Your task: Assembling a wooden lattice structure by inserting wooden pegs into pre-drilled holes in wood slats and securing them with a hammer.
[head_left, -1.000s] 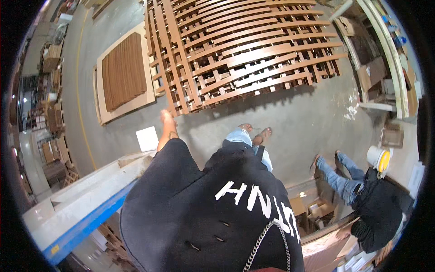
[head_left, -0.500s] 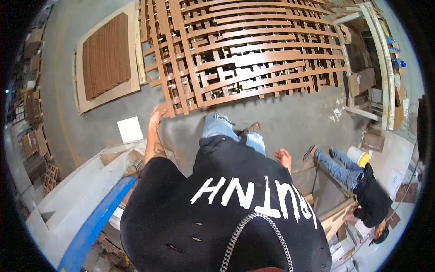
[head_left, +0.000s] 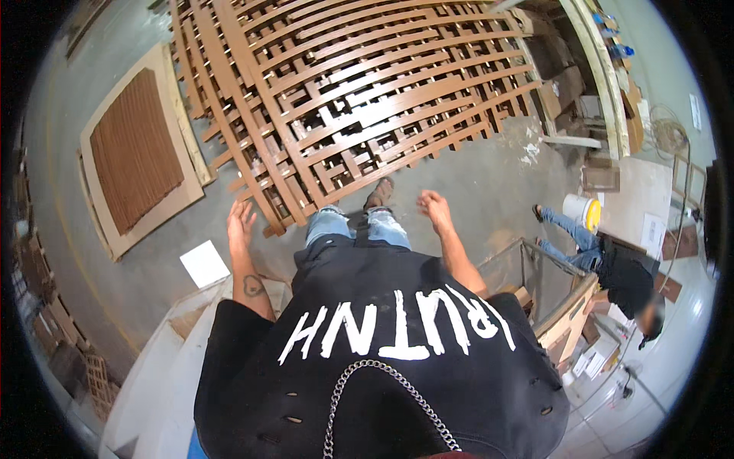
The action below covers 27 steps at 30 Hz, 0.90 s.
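Observation:
My left hand (head_left: 241, 222) hovers beside the near left corner of a large stack of brown wooden lattice panels (head_left: 382, 164), its fingers apart and nothing in them. It looks just clear of the slat ends, though the exact gap is hard to judge. My right hand (head_left: 434, 210) is held out in front of the stack's near edge, empty, with loosely bent fingers. The panels are crossed brown slats laid over one another, and light glares off their middle.
Left of the stack, brown slats (head_left: 138, 149) lie on a cardboard-coloured sheet. A white square (head_left: 205, 264) is on the floor near my left arm. At right are a wooden frame (head_left: 600, 84), a white bucket (head_left: 581, 212) and another person (head_left: 623, 268). A framed crate (head_left: 566, 306) stands close by.
My left hand has come away from the lattice corner it was at. My right hand has moved forward and left, toward the stack. The view has turned, and the other person's legs have shifted.

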Motion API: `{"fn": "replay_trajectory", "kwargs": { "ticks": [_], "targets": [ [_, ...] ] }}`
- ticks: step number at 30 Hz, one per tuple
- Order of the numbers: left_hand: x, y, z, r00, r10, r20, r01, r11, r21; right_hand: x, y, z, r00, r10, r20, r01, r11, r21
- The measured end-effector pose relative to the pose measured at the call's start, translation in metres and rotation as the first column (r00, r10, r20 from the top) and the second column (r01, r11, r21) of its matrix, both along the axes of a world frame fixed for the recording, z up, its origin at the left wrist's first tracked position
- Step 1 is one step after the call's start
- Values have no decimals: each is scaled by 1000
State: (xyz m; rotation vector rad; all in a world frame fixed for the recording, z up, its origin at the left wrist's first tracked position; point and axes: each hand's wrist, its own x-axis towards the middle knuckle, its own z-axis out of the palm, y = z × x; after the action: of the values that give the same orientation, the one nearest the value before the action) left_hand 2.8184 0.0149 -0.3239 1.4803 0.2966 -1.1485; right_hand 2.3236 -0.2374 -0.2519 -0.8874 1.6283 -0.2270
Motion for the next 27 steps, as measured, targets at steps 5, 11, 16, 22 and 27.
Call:
{"fn": "replay_trajectory", "kwargs": {
  "ticks": [5,11,16,22,27],
  "targets": [
    [-2,0,-6,975,-203,94,181,962,204,47,-63,-20,932,-310,189,337,932,-131],
    [-23,14,-26,933,-345,-101,332,721,608,64,-102,-36,923,-335,191,347,937,-36],
    [-23,19,-19,942,-332,-43,314,834,454,62,-114,-45,897,-331,294,343,939,12],
    [-36,-9,-7,995,93,-25,-80,940,331,60,-109,-33,901,-337,272,340,940,37],
    [-30,26,-46,993,88,-82,-67,971,229,77,-106,-18,918,-286,275,278,958,68]
  ]
}}
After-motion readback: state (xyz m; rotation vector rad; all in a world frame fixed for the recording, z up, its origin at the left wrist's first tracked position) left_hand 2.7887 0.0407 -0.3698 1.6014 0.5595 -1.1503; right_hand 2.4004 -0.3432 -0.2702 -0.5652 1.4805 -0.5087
